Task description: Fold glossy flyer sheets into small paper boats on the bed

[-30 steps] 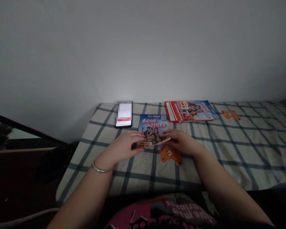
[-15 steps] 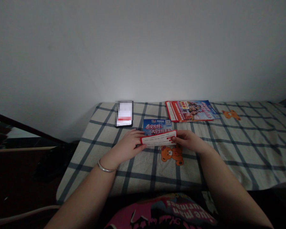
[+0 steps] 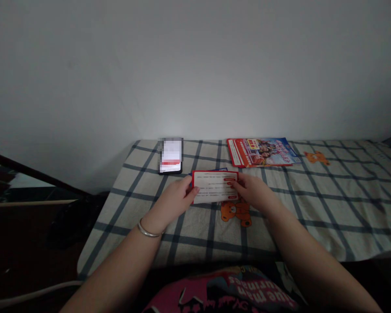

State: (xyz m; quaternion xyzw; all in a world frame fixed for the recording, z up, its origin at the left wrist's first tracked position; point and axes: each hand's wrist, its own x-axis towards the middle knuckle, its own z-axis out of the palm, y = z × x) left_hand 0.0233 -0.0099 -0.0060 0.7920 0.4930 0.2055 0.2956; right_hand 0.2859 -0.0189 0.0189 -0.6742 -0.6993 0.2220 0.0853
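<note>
A printed flyer (image 3: 215, 188) is folded over between my hands, with a white, red-edged side facing me. A narrow strip of its blue side shows behind the top edge. My left hand (image 3: 179, 193) grips the left end, thumb on the white side and fingers behind. My right hand (image 3: 252, 189) pinches the right end, its thumb and fingertips against the paper. Under the flyer's lower edge, an orange bear print (image 3: 236, 214) shows on the checked cloth.
Beyond the flyer lies a phone (image 3: 171, 155) with a lit, blurred screen. A stack of similar flyers (image 3: 263, 152) rests at the back right. The checked tablecloth (image 3: 133, 195) covers the table, which meets a pale wall (image 3: 195, 69). A black bag (image 3: 73, 219) sits below the left edge.
The folded part has come up and over, hiding most of the blue printed side and showing more white. Both hands have shifted slightly with it. Phone and stack stay put.
</note>
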